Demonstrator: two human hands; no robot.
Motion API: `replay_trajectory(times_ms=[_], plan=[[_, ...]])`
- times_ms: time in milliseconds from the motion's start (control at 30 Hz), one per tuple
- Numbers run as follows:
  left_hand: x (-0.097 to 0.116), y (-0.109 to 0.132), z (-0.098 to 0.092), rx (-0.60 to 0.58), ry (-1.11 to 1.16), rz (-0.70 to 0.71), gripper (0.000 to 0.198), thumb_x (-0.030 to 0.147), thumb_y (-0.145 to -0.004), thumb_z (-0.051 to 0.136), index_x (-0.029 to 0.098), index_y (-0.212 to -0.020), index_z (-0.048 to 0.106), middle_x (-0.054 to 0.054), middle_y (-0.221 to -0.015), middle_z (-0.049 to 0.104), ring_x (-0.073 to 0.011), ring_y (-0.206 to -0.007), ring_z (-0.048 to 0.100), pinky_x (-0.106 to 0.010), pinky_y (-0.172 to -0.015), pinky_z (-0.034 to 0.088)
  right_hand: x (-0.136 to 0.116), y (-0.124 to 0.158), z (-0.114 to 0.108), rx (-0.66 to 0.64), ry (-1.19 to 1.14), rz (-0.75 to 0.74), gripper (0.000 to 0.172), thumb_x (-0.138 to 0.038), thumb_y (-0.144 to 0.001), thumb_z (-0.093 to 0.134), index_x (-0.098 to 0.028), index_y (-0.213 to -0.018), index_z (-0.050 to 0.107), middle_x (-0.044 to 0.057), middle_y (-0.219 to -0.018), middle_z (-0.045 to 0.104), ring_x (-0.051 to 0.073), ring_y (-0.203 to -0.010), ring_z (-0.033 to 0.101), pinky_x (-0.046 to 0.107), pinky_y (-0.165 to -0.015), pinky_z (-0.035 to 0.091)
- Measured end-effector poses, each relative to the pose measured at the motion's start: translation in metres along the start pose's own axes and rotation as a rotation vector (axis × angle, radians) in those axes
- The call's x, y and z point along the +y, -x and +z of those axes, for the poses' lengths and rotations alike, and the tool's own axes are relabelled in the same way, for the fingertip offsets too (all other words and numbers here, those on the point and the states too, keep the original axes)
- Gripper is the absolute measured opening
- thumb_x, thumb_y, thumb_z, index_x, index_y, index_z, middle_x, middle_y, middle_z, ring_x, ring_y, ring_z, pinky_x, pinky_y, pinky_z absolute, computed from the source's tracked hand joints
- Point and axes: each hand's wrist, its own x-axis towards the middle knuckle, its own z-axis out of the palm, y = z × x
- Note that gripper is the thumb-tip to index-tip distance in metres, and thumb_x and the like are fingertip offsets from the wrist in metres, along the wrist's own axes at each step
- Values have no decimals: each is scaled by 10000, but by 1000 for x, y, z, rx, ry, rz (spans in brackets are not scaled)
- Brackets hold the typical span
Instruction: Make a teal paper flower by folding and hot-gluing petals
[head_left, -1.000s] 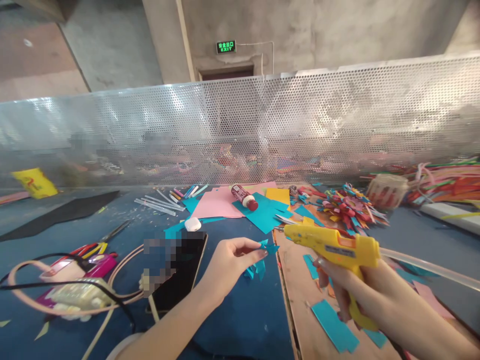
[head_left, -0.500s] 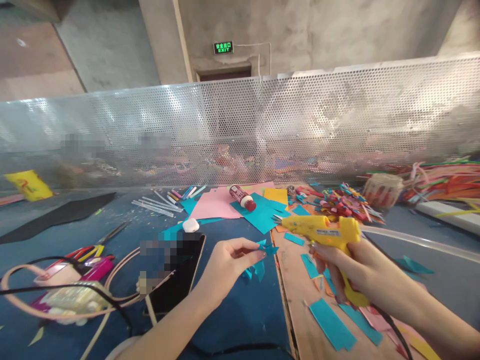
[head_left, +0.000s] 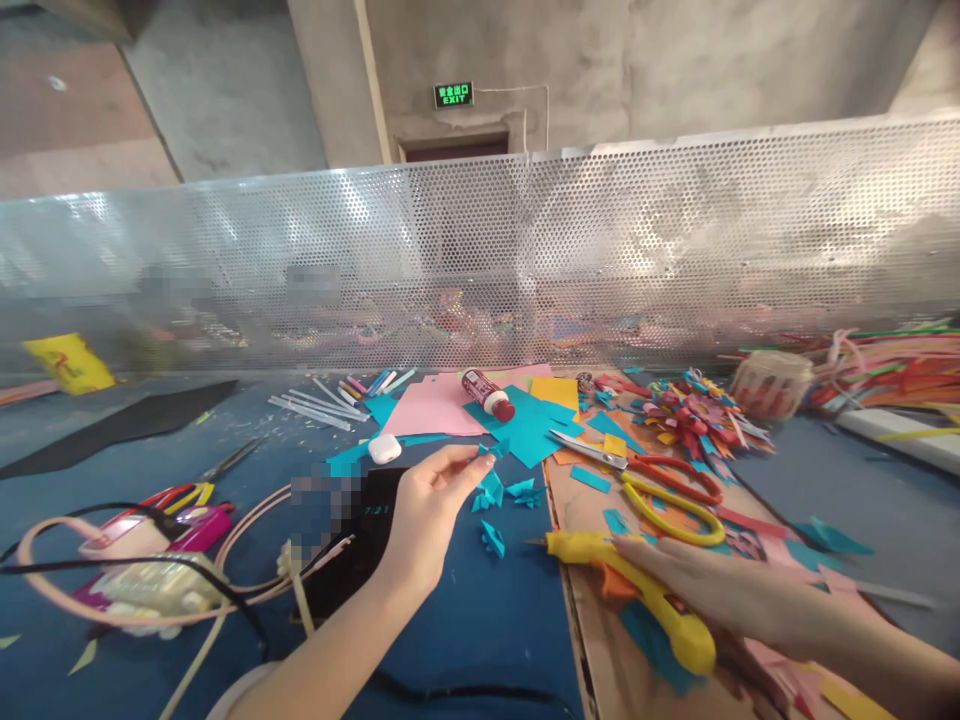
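Note:
My left hand (head_left: 431, 505) pinches a small folded piece of blue paper (head_left: 493, 449) between thumb and fingertips, raised over the blue table. More folded blue paper pieces (head_left: 493, 540) lie just right of and below those fingertips. Low over the wooden board, my right hand (head_left: 697, 575) is on a yellow hot glue gun (head_left: 637, 580), which is tipped on its side with its nozzle pointing left. Part of that hand's grip is blurred and hidden. Scissors (head_left: 673, 505) with red and yellow handles lie beyond the gun, blades slightly apart.
A glue bottle (head_left: 487, 394) rests on blue and pink paper sheets (head_left: 431, 408). Left are a white case (head_left: 385, 449), a dark phone (head_left: 375, 520), cables and a power strip (head_left: 154, 595). Colourful paper strips (head_left: 697, 415) pile up at right. A perforated metal screen (head_left: 465, 250) stands behind.
The glue gun has come down and tilted onto its side with my right hand, uncovering the scissors. My left hand has moved up and slightly left, leaving folded blue pieces visible on the table.

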Motion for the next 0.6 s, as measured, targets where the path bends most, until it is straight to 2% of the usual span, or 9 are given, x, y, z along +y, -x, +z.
replay_trajectory(times_ms=[100, 133, 167, 267, 333, 400, 467, 600], plan=[[2, 1, 0, -11, -2, -26, 205, 335, -667, 715, 162, -772, 682, -18, -763, 678, -142, -761, 596, -218, -693, 463, 8, -8, -7, -64, 129, 26, 577, -484, -841, 453, -186, -347, 454, -51, -241, 318, 42, -170, 281, 153, -232, 192], [2, 1, 0, -16, -3, -31, 202, 337, -666, 716, 166, -769, 682, -14, -759, 677, -141, -764, 595, -214, -697, 461, 7, -15, -10, -65, 216, -58, 559, -469, -844, 454, -190, -359, 454, -53, -248, 315, 33, -177, 258, 156, -244, 191], [2, 1, 0, -18, -3, -37, 200, 338, -665, 718, 170, -770, 683, -9, -760, 677, -137, -769, 594, -209, -702, 458, 5, -24, -13, -100, 322, -173, 491, -455, -816, 506, -196, -399, 486, -46, -282, 365, 44, -214, 305, 169, -264, 230], [2, 1, 0, -11, -7, -48, 201, 339, -656, 726, 182, -776, 687, 7, -759, 671, -120, -766, 580, -187, -697, 444, -6, -64, -13, -113, 404, -266, 287, -376, -730, 637, -196, -519, 564, -19, -443, 496, 94, -391, 450, 203, -378, 343], [2, 1, 0, -13, -9, -55, 203, 344, -653, 728, 185, -772, 688, 14, -748, 666, -113, -755, 569, -180, -684, 438, -12, -91, -3, -198, 541, -488, 105, -289, -774, 606, -197, -739, 642, 31, -740, 613, 137, -592, 555, 251, -538, 444], [1, 0, 1, -18, -8, -65, 206, 348, -648, 729, 185, -767, 687, 17, -739, 665, -112, -751, 565, -180, -680, 435, -13, -112, 11, -351, 560, -634, 181, -296, -778, 626, -202, -932, 642, 66, -963, 607, 180, -824, 584, 290, -703, 471], [1, 0, 1, -18, -7, -81, 211, 349, -643, 733, 188, -773, 687, 18, -745, 668, -113, -758, 567, -181, -685, 434, -12, -125, 24, -447, 548, -688, 250, -304, -753, 664, -197, -978, 639, 73, -987, 601, 206, -929, 565, 313, -786, 460], [0, 0, 1, -50, -16, -93, 208, 350, -654, 725, 196, -789, 687, 20, -764, 675, -114, -779, 571, -185, -701, 429, -7, -132, 38, -486, 500, -696, 206, -288, -761, 661, -175, -934, 656, 71, -928, 604, 189, -870, 573, 292, -763, 463]])
